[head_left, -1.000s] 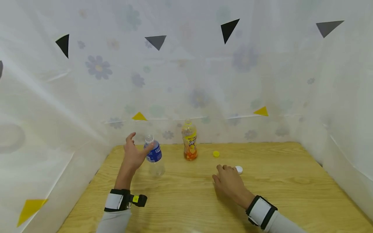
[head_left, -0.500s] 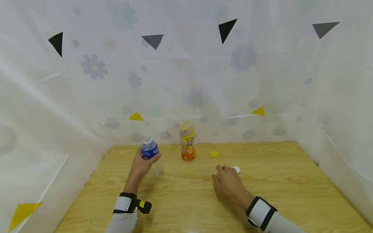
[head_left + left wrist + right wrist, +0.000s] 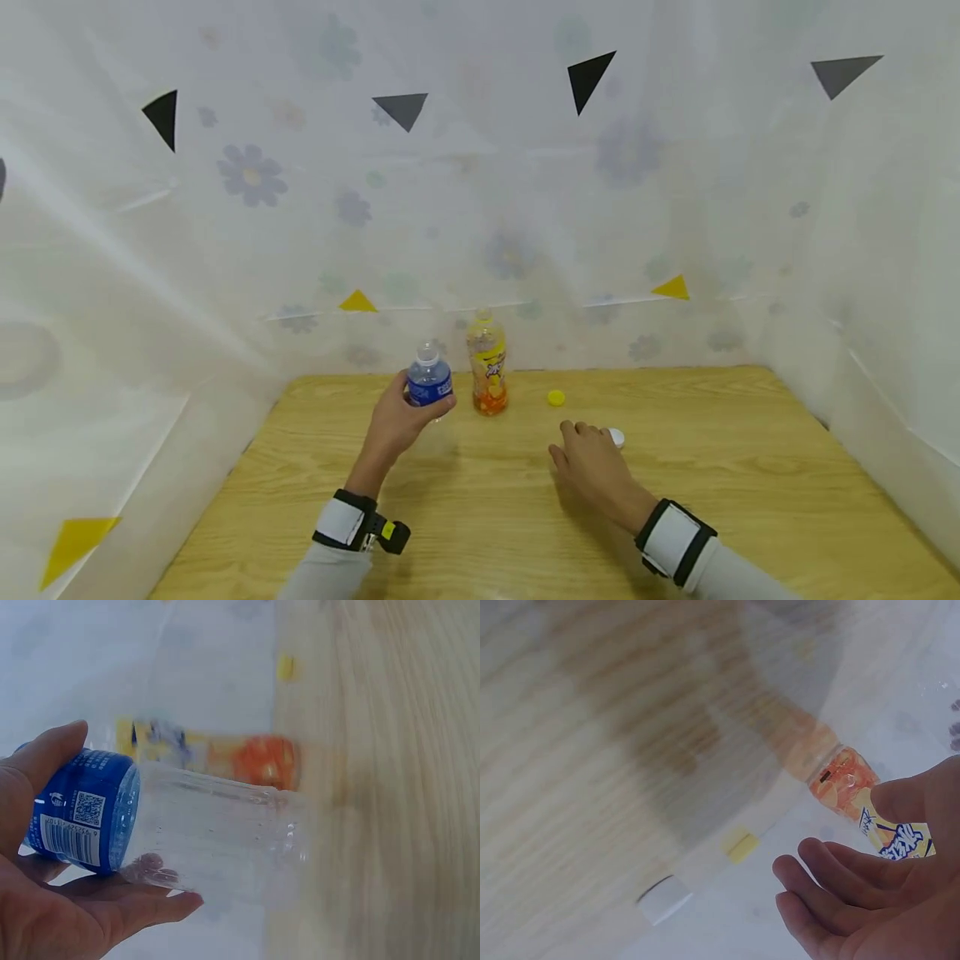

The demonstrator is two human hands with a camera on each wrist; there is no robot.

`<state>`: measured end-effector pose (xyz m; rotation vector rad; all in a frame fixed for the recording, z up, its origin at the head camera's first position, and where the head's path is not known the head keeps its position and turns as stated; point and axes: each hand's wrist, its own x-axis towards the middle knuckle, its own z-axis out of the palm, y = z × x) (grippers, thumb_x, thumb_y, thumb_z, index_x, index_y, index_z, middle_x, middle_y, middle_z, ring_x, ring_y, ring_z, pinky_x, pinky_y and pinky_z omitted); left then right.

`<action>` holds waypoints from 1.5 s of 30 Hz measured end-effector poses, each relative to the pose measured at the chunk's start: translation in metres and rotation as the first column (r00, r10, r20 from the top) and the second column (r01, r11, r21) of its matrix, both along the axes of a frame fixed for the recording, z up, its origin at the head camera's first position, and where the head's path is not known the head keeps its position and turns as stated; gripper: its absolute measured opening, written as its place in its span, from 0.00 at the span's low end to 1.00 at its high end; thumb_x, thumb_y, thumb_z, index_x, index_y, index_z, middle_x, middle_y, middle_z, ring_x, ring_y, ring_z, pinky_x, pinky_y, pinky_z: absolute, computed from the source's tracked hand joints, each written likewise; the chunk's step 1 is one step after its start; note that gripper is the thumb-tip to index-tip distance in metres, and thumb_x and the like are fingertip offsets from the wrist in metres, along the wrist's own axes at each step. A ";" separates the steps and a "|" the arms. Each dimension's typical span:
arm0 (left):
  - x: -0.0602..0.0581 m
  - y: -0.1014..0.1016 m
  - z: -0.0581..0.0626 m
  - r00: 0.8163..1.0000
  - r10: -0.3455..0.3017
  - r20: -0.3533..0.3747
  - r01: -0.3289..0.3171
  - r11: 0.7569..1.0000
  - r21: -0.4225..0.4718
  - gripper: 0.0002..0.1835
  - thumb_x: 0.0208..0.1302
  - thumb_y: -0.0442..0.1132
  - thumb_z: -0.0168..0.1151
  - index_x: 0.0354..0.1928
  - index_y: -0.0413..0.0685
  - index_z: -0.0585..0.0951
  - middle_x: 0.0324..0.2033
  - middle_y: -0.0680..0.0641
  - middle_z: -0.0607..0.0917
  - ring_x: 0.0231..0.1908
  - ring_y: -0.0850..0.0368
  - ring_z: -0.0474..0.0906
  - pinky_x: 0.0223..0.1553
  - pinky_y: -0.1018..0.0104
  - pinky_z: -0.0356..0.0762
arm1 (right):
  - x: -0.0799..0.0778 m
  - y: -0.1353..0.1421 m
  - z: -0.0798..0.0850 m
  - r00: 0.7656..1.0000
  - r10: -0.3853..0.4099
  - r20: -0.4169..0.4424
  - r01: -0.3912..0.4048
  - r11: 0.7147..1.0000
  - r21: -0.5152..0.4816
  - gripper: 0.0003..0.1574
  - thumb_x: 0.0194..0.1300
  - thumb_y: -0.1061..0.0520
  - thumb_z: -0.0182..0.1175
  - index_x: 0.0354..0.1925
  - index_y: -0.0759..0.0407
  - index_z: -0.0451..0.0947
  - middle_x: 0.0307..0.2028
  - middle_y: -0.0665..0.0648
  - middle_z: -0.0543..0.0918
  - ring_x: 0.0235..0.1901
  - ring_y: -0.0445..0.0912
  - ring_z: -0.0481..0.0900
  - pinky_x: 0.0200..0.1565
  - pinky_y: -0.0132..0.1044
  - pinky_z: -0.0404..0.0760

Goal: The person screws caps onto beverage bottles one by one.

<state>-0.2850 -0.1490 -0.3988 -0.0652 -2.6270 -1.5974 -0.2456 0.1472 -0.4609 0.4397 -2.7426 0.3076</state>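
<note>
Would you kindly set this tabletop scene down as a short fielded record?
left hand: grips the blue-labelled bottle
right hand: holds nothing, near the white cap
blue-labelled bottle: clear, uncapped
yellow-labelled bottle: upright, uncapped, on the table
yellow cap: on the table, right of the yellow-labelled bottle
table: wood-grained top

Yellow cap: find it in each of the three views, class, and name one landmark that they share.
Head: yellow cap right of centre, below the middle, beyond the right hand.
Left wrist: yellow cap, blurred, near the top, slightly right of centre.
Right wrist: yellow cap below the middle, slightly right of centre.
Shared landmark: the orange bottle, partly visible in both wrist views.
</note>
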 end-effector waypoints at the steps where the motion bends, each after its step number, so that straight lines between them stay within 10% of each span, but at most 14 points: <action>1: 0.003 0.007 0.003 1.000 -0.027 -0.010 0.027 1.000 -0.012 0.48 0.57 0.55 0.76 0.75 0.49 0.63 0.65 0.38 0.76 0.65 0.38 0.74 0.59 0.40 0.76 | 0.000 0.000 0.001 1.000 -0.001 0.007 0.001 1.000 0.001 0.19 0.71 0.53 0.63 0.48 0.69 0.79 0.38 0.65 0.85 0.37 0.59 0.85 0.43 0.54 0.80; 13: 0.028 0.066 0.024 0.953 -0.289 -0.088 0.269 0.944 -0.190 0.46 0.53 0.55 0.78 0.72 0.53 0.69 0.59 0.45 0.83 0.57 0.45 0.81 0.53 0.46 0.80 | -0.007 0.000 0.008 1.000 -0.023 0.019 0.023 1.000 0.012 0.18 0.69 0.54 0.65 0.45 0.69 0.78 0.36 0.66 0.84 0.36 0.60 0.85 0.43 0.55 0.79; 33: 0.019 0.085 -0.002 0.949 -0.287 -0.126 0.255 0.941 -0.224 0.41 0.52 0.52 0.80 0.66 0.47 0.75 0.54 0.43 0.85 0.52 0.46 0.84 0.50 0.48 0.81 | -0.016 -0.001 0.003 0.997 -0.031 0.068 0.033 0.999 -0.021 0.15 0.70 0.56 0.63 0.45 0.69 0.78 0.36 0.66 0.84 0.36 0.59 0.84 0.42 0.55 0.79; 45: 0.016 0.090 0.002 0.944 -0.303 -0.134 0.262 0.931 -0.255 0.40 0.50 0.54 0.80 0.65 0.49 0.76 0.53 0.44 0.85 0.52 0.46 0.84 0.50 0.49 0.81 | -0.047 0.028 0.054 0.996 -0.070 0.051 0.073 0.995 -0.066 0.23 0.75 0.55 0.55 0.56 0.76 0.73 0.46 0.75 0.82 0.44 0.66 0.83 0.49 0.60 0.81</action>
